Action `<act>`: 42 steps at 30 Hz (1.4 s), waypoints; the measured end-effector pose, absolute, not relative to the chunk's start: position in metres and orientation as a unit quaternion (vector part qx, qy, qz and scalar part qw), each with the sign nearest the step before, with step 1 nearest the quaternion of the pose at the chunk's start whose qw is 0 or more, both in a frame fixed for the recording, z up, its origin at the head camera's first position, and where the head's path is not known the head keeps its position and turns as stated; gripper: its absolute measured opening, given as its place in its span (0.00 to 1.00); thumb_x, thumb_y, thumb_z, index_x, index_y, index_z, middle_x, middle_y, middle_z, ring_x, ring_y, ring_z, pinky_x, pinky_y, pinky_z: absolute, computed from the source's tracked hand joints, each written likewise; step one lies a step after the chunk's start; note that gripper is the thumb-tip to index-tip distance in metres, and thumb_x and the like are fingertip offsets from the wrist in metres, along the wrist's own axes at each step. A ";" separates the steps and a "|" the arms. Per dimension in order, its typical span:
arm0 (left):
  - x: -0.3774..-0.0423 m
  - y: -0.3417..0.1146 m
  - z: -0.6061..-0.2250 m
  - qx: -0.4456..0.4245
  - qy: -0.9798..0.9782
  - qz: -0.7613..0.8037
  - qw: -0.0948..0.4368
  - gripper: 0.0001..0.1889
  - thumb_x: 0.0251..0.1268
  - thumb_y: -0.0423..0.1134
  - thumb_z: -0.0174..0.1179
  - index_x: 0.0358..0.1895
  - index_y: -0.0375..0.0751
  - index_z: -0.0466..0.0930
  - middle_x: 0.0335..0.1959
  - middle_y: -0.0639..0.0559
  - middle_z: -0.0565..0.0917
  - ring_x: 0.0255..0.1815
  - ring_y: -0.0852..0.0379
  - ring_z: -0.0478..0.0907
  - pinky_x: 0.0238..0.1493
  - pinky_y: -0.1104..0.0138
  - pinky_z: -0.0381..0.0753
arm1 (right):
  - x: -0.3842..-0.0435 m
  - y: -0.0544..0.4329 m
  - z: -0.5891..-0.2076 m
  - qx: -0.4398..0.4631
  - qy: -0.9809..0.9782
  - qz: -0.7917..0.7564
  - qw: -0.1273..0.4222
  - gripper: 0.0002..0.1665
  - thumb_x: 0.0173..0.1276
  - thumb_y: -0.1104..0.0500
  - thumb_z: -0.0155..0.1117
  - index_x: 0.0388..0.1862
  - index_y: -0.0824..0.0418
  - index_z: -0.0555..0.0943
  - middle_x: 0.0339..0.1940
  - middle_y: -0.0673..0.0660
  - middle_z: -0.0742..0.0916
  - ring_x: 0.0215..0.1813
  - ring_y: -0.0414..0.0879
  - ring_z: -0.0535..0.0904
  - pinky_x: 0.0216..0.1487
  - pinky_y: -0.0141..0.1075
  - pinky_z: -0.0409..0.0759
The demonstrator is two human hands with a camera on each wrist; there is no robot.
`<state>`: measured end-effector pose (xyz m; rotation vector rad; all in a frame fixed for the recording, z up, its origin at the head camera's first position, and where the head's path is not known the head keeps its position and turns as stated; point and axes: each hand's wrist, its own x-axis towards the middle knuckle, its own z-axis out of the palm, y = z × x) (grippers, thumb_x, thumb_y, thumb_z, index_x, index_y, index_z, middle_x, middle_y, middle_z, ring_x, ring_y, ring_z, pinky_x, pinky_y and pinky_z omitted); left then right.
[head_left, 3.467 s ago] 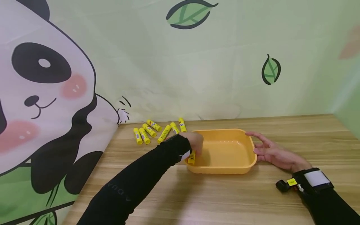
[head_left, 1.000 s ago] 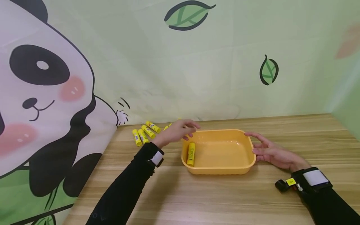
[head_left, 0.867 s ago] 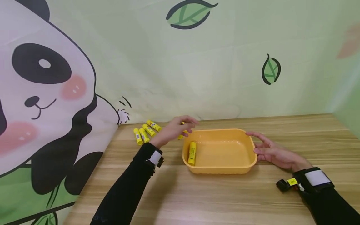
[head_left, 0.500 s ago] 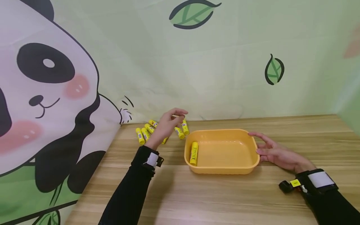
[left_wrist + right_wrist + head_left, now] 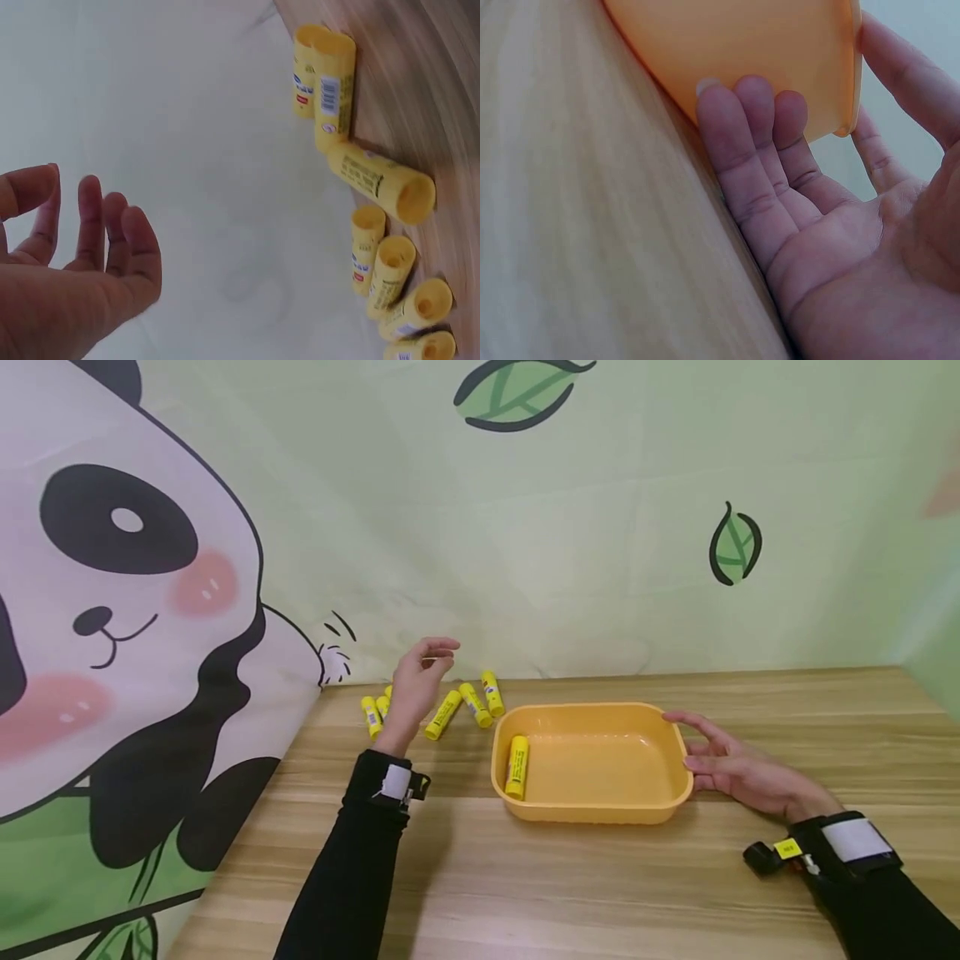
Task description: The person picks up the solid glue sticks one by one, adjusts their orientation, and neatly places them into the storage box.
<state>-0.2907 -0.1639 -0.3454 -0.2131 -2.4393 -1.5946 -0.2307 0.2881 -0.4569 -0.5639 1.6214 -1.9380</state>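
Left hand (image 5: pixel 412 693) is hovering near the back of the wooden surface (image 5: pixel 585 885), released, its fingers bending loosely. Right hand (image 5: pixel 750 777) is gripping the right end of the orange plastic tray (image 5: pixel 592 814), fingers pressing the outer wall, thumb lying at the rim. One yellow glue stick (image 5: pixel 517 767) is lying inside the tray, along its left wall. Seven more glue sticks (image 5: pixel 443 715) are lying loose to the tray's left, as the left wrist view is showing; from the head, the left hand is partly hiding the leftmost cluster. Behind, a pale green backdrop (image 5: pixel 585 577) is showing a printed panda (image 5: pixel 225 531) and leaves (image 5: pixel 517 395).

Compared with half a second ago, the left hand is hovering farther left, leaving the middle loose stick uncovered; the right hand is keeping its place on the tray.
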 end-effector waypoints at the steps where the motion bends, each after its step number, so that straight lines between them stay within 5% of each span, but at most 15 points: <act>1: -0.291 -0.166 -0.345 -0.065 -0.834 -0.536 0.115 0.14 0.80 0.37 0.53 0.60 0.41 0.81 0.60 0.40 0.80 0.58 0.44 0.77 0.45 0.62 0.75 | -0.231 0.288 -0.456 -0.206 0.606 -0.719 0.272 0.36 0.83 0.68 0.49 0.80 0.39 0.59 0.66 0.61 0.80 0.61 0.54 0.84 0.62 0.45 0.82; 4: -0.292 -0.173 -0.346 -0.043 -0.843 -0.522 0.122 0.14 0.80 0.38 0.53 0.60 0.42 0.82 0.59 0.42 0.81 0.56 0.45 0.77 0.35 0.65 0.71 | -0.232 0.289 -0.454 -0.202 0.611 -0.716 0.271 0.36 0.83 0.68 0.49 0.80 0.39 0.59 0.66 0.61 0.80 0.61 0.54 0.84 0.62 0.45 0.82; 10: -0.296 -0.190 -0.352 0.005 -0.846 -0.521 0.114 0.15 0.80 0.37 0.52 0.61 0.40 0.81 0.61 0.41 0.80 0.58 0.45 0.75 0.50 0.62 0.73 | -0.232 0.289 -0.453 -0.199 0.613 -0.715 0.271 0.37 0.83 0.68 0.50 0.81 0.40 0.57 0.66 0.62 0.79 0.61 0.53 0.84 0.62 0.45 0.82; 27: -0.300 -0.254 -0.366 0.103 -0.854 -0.490 0.141 0.21 0.74 0.34 0.49 0.65 0.36 0.80 0.67 0.34 0.71 0.65 0.41 0.68 0.50 0.61 0.70 | -0.231 0.288 -0.460 -0.216 0.590 -0.727 0.276 0.36 0.83 0.69 0.48 0.80 0.40 0.59 0.68 0.59 0.80 0.63 0.53 0.83 0.62 0.46 0.82; 30: -0.304 -0.262 -0.369 0.114 -0.858 -0.484 0.128 0.21 0.75 0.35 0.48 0.66 0.35 0.78 0.70 0.32 0.68 0.68 0.40 0.65 0.56 0.58 0.68 | -0.230 0.287 -0.459 -0.220 0.592 -0.725 0.273 0.35 0.83 0.69 0.48 0.80 0.40 0.59 0.67 0.59 0.80 0.62 0.53 0.83 0.61 0.45 0.83; 36: -0.313 -0.277 -0.379 0.123 -0.877 -0.456 0.091 0.22 0.77 0.36 0.47 0.68 0.32 0.75 0.67 0.31 0.73 0.62 0.39 0.71 0.51 0.60 0.71 | -0.230 0.287 -0.459 -0.225 0.592 -0.724 0.272 0.36 0.83 0.68 0.48 0.80 0.40 0.59 0.67 0.58 0.80 0.63 0.53 0.83 0.61 0.45 0.82; 42: -0.319 -0.286 -0.387 0.126 -0.892 -0.432 0.048 0.24 0.77 0.38 0.47 0.70 0.31 0.73 0.69 0.29 0.73 0.67 0.37 0.71 0.64 0.51 0.72 | -0.231 0.287 -0.461 -0.228 0.594 -0.723 0.268 0.36 0.83 0.68 0.48 0.81 0.40 0.59 0.67 0.58 0.80 0.62 0.52 0.83 0.61 0.45 0.83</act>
